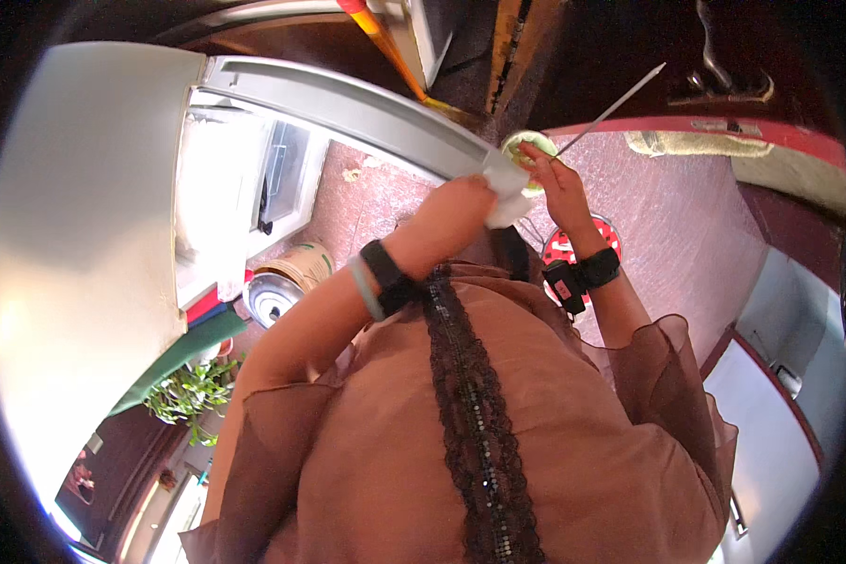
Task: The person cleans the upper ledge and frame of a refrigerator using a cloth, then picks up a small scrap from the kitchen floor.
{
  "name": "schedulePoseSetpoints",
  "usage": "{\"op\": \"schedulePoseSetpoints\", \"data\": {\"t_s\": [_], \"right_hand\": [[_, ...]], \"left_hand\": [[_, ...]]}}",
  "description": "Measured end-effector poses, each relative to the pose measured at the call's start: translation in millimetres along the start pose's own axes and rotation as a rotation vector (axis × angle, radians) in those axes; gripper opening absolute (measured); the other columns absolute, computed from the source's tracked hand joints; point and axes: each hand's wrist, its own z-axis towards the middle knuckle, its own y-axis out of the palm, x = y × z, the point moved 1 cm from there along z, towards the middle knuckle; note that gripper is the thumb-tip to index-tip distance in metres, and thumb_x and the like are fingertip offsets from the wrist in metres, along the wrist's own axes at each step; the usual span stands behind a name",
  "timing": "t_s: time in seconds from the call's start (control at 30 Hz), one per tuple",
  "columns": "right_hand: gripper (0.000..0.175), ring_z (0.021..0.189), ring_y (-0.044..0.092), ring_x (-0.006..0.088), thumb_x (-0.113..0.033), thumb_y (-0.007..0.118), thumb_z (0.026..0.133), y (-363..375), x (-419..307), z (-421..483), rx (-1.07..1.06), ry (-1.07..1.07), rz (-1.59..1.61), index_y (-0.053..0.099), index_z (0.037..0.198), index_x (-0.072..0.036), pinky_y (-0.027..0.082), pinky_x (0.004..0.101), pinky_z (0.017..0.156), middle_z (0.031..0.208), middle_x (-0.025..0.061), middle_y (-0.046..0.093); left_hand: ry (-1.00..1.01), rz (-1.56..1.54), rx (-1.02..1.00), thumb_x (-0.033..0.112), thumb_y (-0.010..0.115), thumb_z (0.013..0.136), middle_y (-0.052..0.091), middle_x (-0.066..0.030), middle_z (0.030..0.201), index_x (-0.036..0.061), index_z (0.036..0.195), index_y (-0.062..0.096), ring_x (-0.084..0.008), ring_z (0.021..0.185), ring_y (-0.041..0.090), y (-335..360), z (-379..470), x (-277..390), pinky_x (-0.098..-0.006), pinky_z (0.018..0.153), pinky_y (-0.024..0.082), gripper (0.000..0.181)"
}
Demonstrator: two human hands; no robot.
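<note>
My left hand [450, 224] is closed on a crumpled white cloth or sheet [505, 192], held in front of my body beside the end of a long white door edge [352, 106]. Close by on the right, my right hand [562, 189] is raised, its fingers over a pale green bowl [516, 144]. From beside those fingers a thin grey rod [613, 107] slants up to the right. Whether the right fingers grip the rod or the bowl cannot be made out. Both wrists wear black bands.
On the left stands a large white appliance or cabinet panel [92, 190], with a bright interior [218, 183] behind it. A metal pot lid [273, 299], a potted plant [194, 398], a red checkered round seat [606, 233] and an orange pole [388, 53] surround me. The floor [677, 197] is reddish.
</note>
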Motion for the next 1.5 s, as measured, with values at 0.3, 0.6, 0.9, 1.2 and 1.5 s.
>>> {"op": "schedulePoseSetpoints", "data": {"t_s": [0.3, 0.6, 0.9, 1.2, 1.5], "right_hand": [[0.031, 0.076, 0.055, 0.0157, -0.024, 0.038, 0.092, 6.6, -23.7, -20.1, -0.051, -0.078, -0.200, 0.057, 0.106, -0.005, 0.044, 0.0276, 0.070, 0.082, 0.0086, 0.058], [0.030, 0.067, 0.053, 0.0111, -0.021, 0.039, 0.092, 5.4, -16.8, -26.8, -0.021, -0.080, -0.034, 0.055, 0.110, -0.003, 0.045, 0.0234, 0.064, 0.078, 0.0045, 0.057], [0.033, 0.068, 0.055, 0.0142, -0.021, 0.038, 0.092, 13.7, 14.5, -31.6, 0.060, -0.182, -0.298, 0.051, 0.112, 0.002, 0.046, 0.0262, 0.064, 0.080, 0.0077, 0.059], [0.027, 0.064, 0.056, 0.0316, -0.023, 0.042, 0.090, 44.4, 0.1, -36.1, 0.171, -0.035, -0.355, 0.053, 0.094, 0.000, 0.044, 0.0374, 0.058, 0.075, 0.0199, 0.056], [0.032, 0.076, 0.057, 0.0269, -0.023, 0.041, 0.090, 45.1, -2.5, -36.2, 0.185, -0.203, -0.351, 0.051, 0.112, -0.003, 0.045, 0.0346, 0.070, 0.094, 0.0180, 0.059]], "left_hand": [[-0.244, -0.234, -0.304, 0.006, 0.057, 0.071, 0.056, -0.0157, 0.072, 0.0011, 0.073, 0.054, -0.0325, 0.071, 0.056, -58.9, -85.7, -47.0, -0.0377, 0.062, 0.044, 0.007], [-0.256, -0.394, 0.154, 0.004, 0.055, 0.077, 0.053, -0.0101, 0.079, 0.0031, 0.093, 0.061, -0.0184, 0.072, 0.050, -82.9, -90.9, -36.1, -0.0291, 0.066, 0.041, 0.017], [0.076, 0.035, 0.306, 0.015, 0.045, 0.082, 0.052, -0.0152, 0.082, 0.0056, 0.095, 0.059, -0.0321, 0.077, 0.055, -9.6, 2.4, -17.3, -0.0391, 0.067, 0.045, 0.022], [0.144, -0.002, 0.371, 0.009, 0.051, 0.067, 0.052, -0.0117, 0.084, 0.0046, 0.082, 0.057, -0.0322, 0.080, 0.053, -9.8, -9.8, -8.5, -0.0398, 0.068, 0.045, 0.017], [0.088, -0.056, 0.404, 0.011, 0.054, 0.068, 0.051, -0.0119, 0.076, 0.0050, 0.077, 0.057, -0.0324, 0.073, 0.053, 3.2, -28.6, -8.9, -0.0402, 0.063, 0.045, 0.012]]}}
